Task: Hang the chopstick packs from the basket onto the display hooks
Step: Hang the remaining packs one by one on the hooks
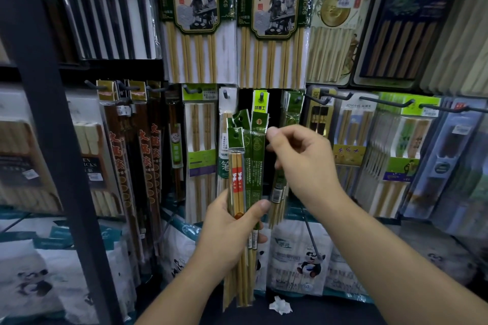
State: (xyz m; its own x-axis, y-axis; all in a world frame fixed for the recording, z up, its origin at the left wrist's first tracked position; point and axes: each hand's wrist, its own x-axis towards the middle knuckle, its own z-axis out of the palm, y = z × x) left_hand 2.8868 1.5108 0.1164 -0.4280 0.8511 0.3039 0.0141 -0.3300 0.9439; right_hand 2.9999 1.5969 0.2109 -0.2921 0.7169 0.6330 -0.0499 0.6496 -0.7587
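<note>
Our left hand (pixel 232 227) grips the packs (pixel 253 155) upright while our right hand (pixel 301 163), nearer the hook (pixel 262 96), pinches one pack's top just below it.

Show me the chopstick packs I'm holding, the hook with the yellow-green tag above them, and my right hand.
chopstick packs (pixel 238 174): head view, red-and-white label of front pack.
hook (pixel 261 95): head view, its grey tip.
right hand (pixel 303 166): head view, middle of hand.

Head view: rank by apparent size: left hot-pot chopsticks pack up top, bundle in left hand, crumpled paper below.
1-2. Hot-pot pack and bundle: unsure; the pack is wider but cropped, the bundle is longer, narrower and nearer the camera.
3. Crumpled paper, clearly smallest.
</note>
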